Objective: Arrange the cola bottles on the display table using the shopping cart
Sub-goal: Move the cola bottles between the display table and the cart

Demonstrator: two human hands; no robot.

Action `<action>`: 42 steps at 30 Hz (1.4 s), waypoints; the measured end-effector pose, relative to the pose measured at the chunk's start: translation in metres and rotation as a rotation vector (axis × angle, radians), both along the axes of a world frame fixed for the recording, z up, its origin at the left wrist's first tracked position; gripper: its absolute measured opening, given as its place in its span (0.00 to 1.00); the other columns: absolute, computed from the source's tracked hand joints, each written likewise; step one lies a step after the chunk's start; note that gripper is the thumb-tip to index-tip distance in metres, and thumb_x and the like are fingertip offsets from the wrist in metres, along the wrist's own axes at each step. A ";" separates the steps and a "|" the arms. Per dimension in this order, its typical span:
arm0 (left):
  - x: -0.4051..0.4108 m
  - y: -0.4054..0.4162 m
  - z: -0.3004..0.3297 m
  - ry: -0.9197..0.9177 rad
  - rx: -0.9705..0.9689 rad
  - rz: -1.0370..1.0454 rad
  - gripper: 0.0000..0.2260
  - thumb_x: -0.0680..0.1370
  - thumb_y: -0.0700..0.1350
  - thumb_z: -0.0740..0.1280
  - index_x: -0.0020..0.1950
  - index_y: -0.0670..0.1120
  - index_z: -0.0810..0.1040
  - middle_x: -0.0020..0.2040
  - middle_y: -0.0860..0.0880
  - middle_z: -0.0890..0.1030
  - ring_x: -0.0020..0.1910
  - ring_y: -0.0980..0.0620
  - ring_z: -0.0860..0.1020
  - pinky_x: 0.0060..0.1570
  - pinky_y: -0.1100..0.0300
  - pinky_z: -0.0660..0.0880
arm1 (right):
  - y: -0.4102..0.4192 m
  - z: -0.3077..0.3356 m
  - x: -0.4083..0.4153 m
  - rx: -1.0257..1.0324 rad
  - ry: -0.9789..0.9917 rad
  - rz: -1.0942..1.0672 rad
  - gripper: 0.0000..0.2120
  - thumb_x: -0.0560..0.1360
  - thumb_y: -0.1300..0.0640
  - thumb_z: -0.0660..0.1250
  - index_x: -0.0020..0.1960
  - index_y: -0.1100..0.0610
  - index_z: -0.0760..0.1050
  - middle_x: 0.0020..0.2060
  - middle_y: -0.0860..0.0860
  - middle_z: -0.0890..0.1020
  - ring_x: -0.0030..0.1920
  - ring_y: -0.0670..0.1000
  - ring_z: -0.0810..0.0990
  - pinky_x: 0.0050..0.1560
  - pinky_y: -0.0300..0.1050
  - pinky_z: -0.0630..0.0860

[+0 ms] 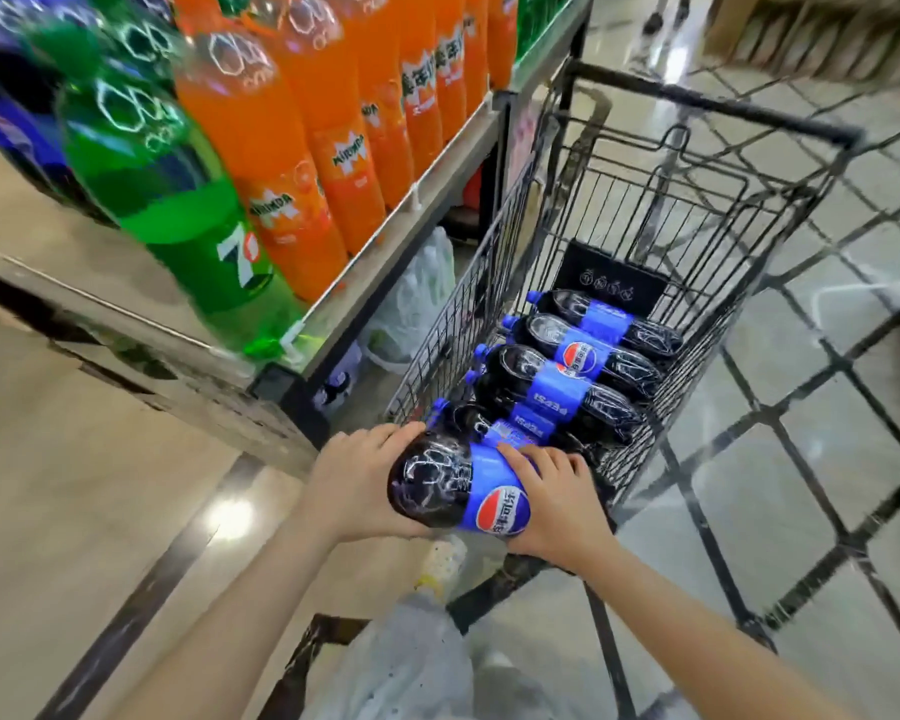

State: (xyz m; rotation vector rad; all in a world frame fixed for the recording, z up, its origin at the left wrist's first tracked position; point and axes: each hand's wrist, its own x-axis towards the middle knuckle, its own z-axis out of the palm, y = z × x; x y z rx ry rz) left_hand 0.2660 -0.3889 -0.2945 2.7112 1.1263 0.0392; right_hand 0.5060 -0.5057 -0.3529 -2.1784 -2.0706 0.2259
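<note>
Dark, full and likely heavy, the smooth cola bottle lies sideways over the cart's near edge, left hand curled under its base, right hand wrapping its slippery blue label.

Cola bottle between my hands: clear glossy plastic over dark liquid, embossed shoulder catching white glints; label a smooth shiny blue film. Bottles lying in cart: same glossy plastic, blue plastic caps. Shopping cart: thin black-coated metal wire, dull sheen, scuffed along the rim; matt black panel at the far end. Display table: edge looks like brushed grey metal, top a pale matt board. Orange bottles and green bottle: glossy translucent plastic. Floor: polished tile, highly reflective. Bag under the table: thin crinkled translucent plastic
</note>
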 end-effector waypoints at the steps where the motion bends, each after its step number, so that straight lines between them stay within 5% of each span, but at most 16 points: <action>1: -0.009 -0.008 -0.001 0.007 -0.003 0.005 0.50 0.55 0.77 0.67 0.72 0.53 0.70 0.60 0.55 0.79 0.51 0.50 0.81 0.46 0.52 0.77 | -0.007 0.000 -0.007 -0.002 -0.003 0.003 0.51 0.49 0.35 0.70 0.70 0.51 0.65 0.52 0.51 0.77 0.49 0.56 0.77 0.49 0.54 0.73; 23: -0.283 -0.028 -0.013 -0.021 -0.140 0.055 0.49 0.57 0.76 0.66 0.75 0.59 0.62 0.65 0.59 0.76 0.60 0.57 0.76 0.56 0.57 0.73 | -0.018 0.009 -0.273 -0.142 0.017 0.076 0.49 0.49 0.35 0.66 0.68 0.49 0.63 0.52 0.48 0.78 0.50 0.54 0.79 0.45 0.54 0.77; 35: -0.430 0.016 -0.014 -0.023 -0.149 0.161 0.49 0.54 0.75 0.68 0.74 0.60 0.63 0.68 0.58 0.75 0.61 0.54 0.76 0.57 0.57 0.70 | 0.045 0.004 -0.412 -0.174 0.049 0.166 0.49 0.53 0.31 0.65 0.71 0.48 0.61 0.56 0.47 0.77 0.54 0.50 0.76 0.54 0.54 0.74; 42: -0.469 0.079 -0.024 -0.033 -0.159 0.177 0.48 0.54 0.74 0.69 0.72 0.59 0.67 0.61 0.58 0.79 0.57 0.53 0.79 0.52 0.56 0.73 | 0.113 -0.001 -0.449 -0.200 0.023 0.179 0.51 0.49 0.33 0.67 0.70 0.50 0.65 0.53 0.47 0.78 0.51 0.52 0.78 0.47 0.51 0.75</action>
